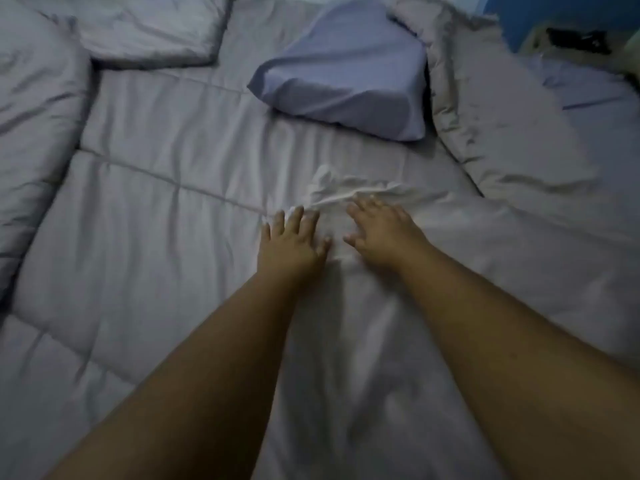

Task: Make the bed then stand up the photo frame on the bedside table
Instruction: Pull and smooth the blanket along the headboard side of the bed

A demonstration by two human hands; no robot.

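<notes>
Both hands are lying flat in the middle of the frame on a pale grey quilted comforter (166, 209), which is covering most of the bed and filling the picture from the lower edge up to the pillows. The left hand (292, 242) is pressing palm-down with its fingers straight and slightly spread, gripping nothing. The right hand (382, 233), just beside it, is also pressing flat with its fingers extended and holding nothing. Both bare forearms are reaching in from the bottom of the frame.

Just past the fingertips, a crumpled ridge (346, 194) of the soft fabric is bunching up in small sharp creases. The comforter is looking smooth and faintly shiny, with long stitched seams dividing it into broad rectangular panels and shallow wrinkles running along it.

In the upper centre, a contoured pillow (346, 81) in a lavender case is resting on the comforter, thick and blocky with a rounded hump. In the upper left, a flatter grey pillow (149, 26) is lying with a puffy, stitched edge. Along the left edge, a thick roll of grey bedding (34, 116) is sitting heaped and deeply creased. To the right, another padded fold (502, 133) is lying turned back, showing a blue sheet (588, 88) beyond it. A small dark object (576, 41), too blurred to identify, is showing in the upper right corner.
</notes>
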